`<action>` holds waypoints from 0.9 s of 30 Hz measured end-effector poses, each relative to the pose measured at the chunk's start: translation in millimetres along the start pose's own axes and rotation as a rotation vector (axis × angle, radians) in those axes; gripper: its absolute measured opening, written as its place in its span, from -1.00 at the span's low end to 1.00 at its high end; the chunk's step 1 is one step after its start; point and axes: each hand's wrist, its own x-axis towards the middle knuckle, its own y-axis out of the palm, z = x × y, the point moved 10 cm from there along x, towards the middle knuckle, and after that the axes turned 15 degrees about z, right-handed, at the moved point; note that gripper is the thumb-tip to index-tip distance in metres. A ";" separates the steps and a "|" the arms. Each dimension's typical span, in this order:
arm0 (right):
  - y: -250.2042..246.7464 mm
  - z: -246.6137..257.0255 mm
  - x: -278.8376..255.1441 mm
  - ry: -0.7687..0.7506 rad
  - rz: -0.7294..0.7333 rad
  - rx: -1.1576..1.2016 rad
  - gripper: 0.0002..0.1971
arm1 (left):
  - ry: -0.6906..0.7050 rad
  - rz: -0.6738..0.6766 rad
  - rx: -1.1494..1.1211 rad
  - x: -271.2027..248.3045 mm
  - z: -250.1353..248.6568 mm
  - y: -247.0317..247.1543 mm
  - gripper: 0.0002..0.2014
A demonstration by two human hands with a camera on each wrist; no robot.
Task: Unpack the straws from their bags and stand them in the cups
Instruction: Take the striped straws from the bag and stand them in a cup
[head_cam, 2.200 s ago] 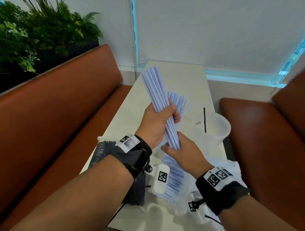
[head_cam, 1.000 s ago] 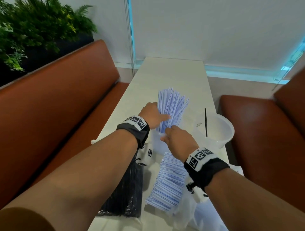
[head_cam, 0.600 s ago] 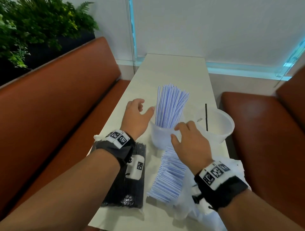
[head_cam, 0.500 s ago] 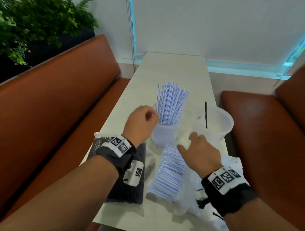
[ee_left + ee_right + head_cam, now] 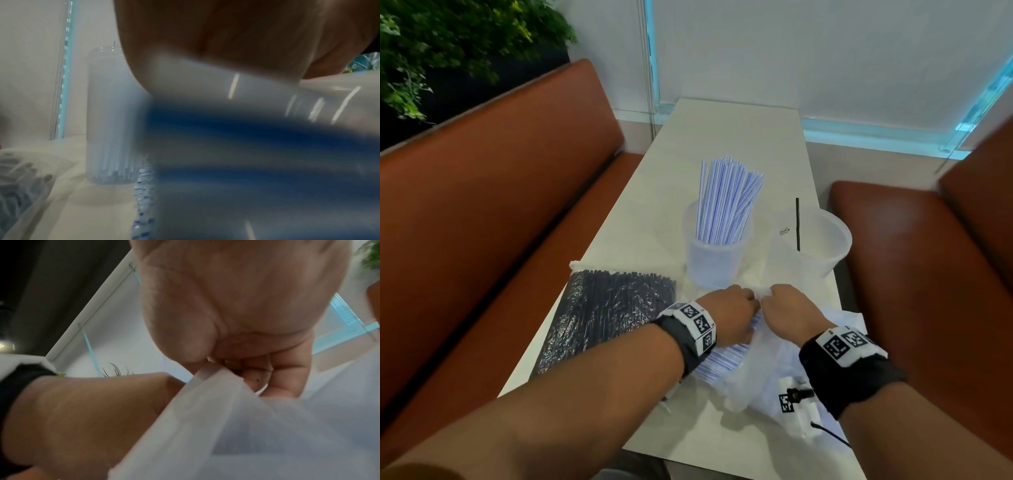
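Both hands dropped, apparently pinching the bag

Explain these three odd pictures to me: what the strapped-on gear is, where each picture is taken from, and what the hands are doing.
No machine here: a person wears one camera on the head and one on each wrist, on black bands with printed markers. The head view looks down a white table. The two blurry close-ups look along each hand.

On the table stand a cup full of blue-striped straws and a second cup with one black straw. A bag of black straws lies unopened.

The left hand and right hand meet over a clear bag of striped straws; the right hand pinches its edge, and the left seems to as well.
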 end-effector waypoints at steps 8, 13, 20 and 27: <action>-14.5 2.0 -6.2 -0.092 -0.108 0.107 -0.57 | -0.020 0.041 0.067 9.5 -3.8 -0.7 -0.70; -21.7 2.7 -3.7 -0.104 -0.128 0.060 -0.70 | -0.093 0.002 0.170 -1.7 7.4 -15.0 -0.69; -20.2 -4.5 2.8 -0.088 -0.158 0.076 -0.73 | -0.162 -0.027 0.281 -49.5 65.9 -18.1 -0.76; -8.9 0.9 4.0 -0.115 -0.139 -0.082 -0.67 | -0.286 -0.056 0.170 -100.7 148.7 -7.4 -0.89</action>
